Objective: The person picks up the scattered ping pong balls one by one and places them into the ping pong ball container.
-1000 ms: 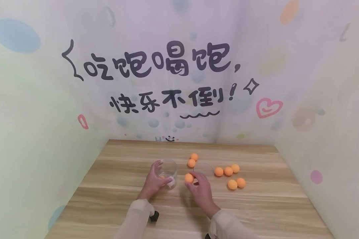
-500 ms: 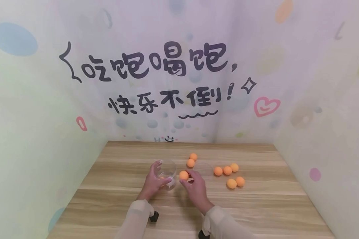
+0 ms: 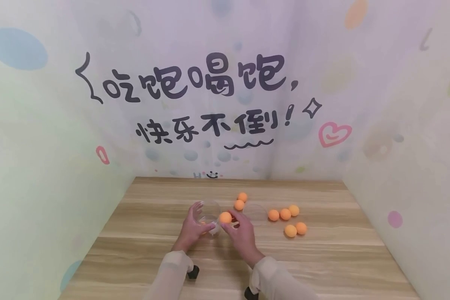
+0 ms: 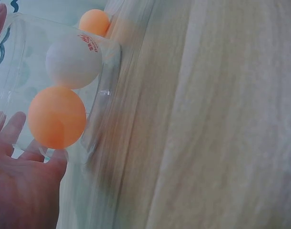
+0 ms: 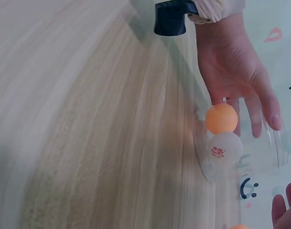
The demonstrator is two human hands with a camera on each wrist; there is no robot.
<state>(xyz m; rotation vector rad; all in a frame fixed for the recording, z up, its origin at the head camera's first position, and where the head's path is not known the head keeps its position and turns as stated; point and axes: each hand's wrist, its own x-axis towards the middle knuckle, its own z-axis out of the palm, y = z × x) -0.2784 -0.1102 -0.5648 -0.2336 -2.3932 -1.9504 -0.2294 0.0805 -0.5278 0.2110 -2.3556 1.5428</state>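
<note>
My left hand (image 3: pixel 192 230) grips a clear plastic tub (image 3: pixel 210 207) round its left side, thumb at the front. Inside the tub, a white ping-pong ball (image 4: pixel 73 63) with red print touches an orange one (image 4: pixel 57 117). Between the thumb and fingers of my right hand (image 3: pixel 243 237), another orange ping-pong ball (image 3: pixel 225 218) is pinched beside the tub's right side, near its rim. At the right wrist view's edge only part of the right hand (image 5: pixel 290 205) and a sliver of its ball show.
Two orange balls (image 3: pixel 241 201) lie behind the right hand. A clear round lid-like disc (image 3: pixel 255 213) lies nearby. Further right are several more orange balls (image 3: pixel 285 214) on the wooden table (image 3: pixel 322 266). Printed walls enclose the table's back and sides.
My right hand has carried the pinched orange ball leftward and slightly up, close to the tub. The left hand and tub have stayed nearly in place.
</note>
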